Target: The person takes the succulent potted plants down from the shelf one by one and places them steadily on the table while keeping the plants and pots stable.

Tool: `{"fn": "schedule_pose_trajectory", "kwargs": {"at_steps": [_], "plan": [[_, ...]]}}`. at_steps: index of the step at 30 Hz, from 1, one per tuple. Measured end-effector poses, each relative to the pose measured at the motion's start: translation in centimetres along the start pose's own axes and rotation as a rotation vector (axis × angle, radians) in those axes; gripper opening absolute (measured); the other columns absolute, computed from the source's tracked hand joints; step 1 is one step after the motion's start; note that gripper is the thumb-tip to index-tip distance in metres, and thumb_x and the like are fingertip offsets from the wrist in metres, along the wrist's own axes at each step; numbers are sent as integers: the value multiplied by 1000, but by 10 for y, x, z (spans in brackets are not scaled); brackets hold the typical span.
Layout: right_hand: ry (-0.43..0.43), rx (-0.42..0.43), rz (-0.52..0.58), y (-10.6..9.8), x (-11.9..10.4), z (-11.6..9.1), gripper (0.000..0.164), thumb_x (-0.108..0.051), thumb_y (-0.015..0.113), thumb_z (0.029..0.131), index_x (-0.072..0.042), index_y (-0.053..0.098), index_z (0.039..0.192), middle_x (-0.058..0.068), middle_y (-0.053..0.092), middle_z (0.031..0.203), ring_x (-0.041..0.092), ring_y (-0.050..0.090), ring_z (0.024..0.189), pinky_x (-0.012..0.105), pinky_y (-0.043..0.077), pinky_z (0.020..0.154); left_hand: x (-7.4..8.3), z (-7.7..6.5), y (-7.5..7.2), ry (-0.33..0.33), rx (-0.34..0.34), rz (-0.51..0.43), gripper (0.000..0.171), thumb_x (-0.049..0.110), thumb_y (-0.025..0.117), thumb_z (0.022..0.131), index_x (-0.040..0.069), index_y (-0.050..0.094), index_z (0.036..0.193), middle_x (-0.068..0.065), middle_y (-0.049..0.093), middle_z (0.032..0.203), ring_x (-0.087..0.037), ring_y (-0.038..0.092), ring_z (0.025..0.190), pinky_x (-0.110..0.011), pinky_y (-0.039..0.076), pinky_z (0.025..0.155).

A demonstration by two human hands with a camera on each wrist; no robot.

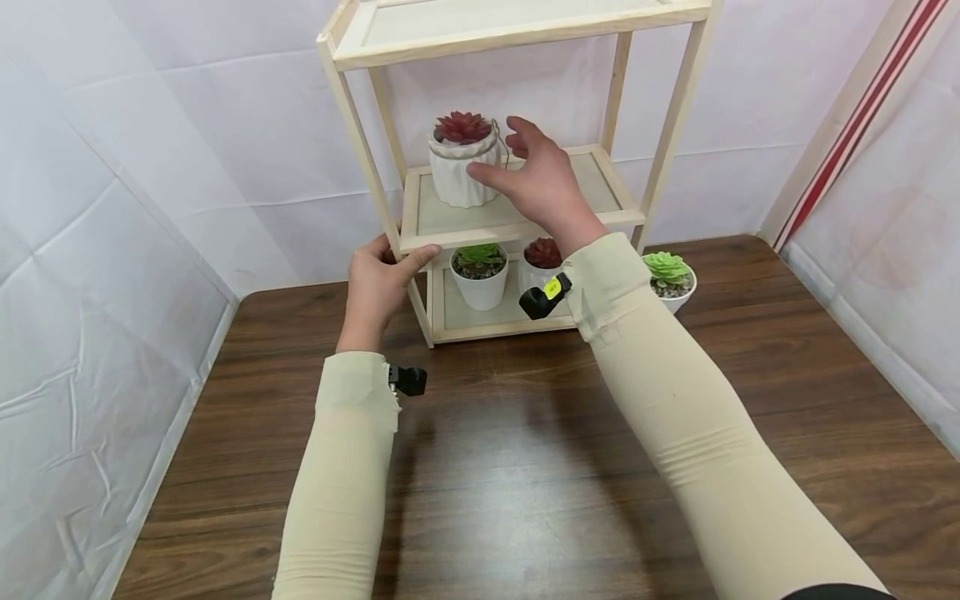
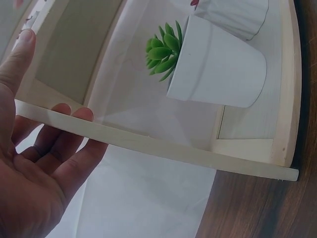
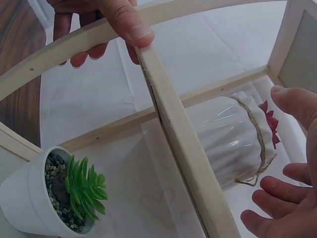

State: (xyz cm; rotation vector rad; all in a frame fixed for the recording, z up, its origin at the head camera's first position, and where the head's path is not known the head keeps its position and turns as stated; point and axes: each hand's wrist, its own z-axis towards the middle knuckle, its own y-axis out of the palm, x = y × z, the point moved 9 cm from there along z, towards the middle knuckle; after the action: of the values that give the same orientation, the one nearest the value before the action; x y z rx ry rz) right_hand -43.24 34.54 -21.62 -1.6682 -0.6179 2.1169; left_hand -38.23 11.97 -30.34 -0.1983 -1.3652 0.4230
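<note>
Head view: a rack (image 1: 678,108) stands on the desk (image 1: 480,483). The left hand (image 1: 377,279) grips its left post (image 1: 362,146). A ribbed pot (image 1: 463,177) with red plant (image 1: 462,127) sits on the rack's middle shelf (image 1: 596,182), the right hand (image 1: 540,179) beside it.

Left wrist view: green plant (image 2: 165,53), rack's bottom shelf (image 2: 247,121).

Right wrist view: right fingers (image 3: 280,186) released, apart from the pot.

The right hand (image 3: 294,206) hovers near a twine-tied white pot (image 3: 223,139).
</note>
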Motion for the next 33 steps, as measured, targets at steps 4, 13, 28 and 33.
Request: {"fn": "schedule_pose_trajectory", "kwargs": {"at_steps": [4, 13, 28, 33], "plan": [[3, -6, -2, 2, 0, 2, 93, -56, 69, 82, -25, 21, 155, 1, 37, 155, 14, 35, 142, 30, 37, 111, 0, 0, 0, 2, 1, -3, 68, 66, 73, 71, 16, 68, 117, -4, 62, 84, -16, 57, 77, -30, 50, 64], [11, -10, -23, 4, 0, 6, 94, -58, 69, 81, -22, 23, 155, 0, 40, 153, 13, 36, 141, 29, 37, 111, -1, 0, 2, -9, 6, 2, 66, 67, 73, 70, 15, 69, 112, -4, 60, 81, -16, 56, 75, -30, 49, 63], [33, -3, -101, 6, 2, 11, 92, -63, 67, 80, -21, 30, 153, 0, 40, 153, 14, 38, 140, 30, 35, 113, 0, -1, 6, -12, -1, -8, 68, 67, 73, 70, 17, 68, 116, -3, 60, 82, -15, 55, 76, -30, 50, 64], [50, -15, -117, 8, 2, 13, 96, -66, 67, 78, -20, 29, 153, 0, 39, 154, 15, 37, 141, 30, 34, 114, 0, -1, 5, -12, 0, -8, 68, 67, 73, 69, 17, 68, 115, -3, 60, 81, -15, 55, 76, -30, 50, 64]]}}
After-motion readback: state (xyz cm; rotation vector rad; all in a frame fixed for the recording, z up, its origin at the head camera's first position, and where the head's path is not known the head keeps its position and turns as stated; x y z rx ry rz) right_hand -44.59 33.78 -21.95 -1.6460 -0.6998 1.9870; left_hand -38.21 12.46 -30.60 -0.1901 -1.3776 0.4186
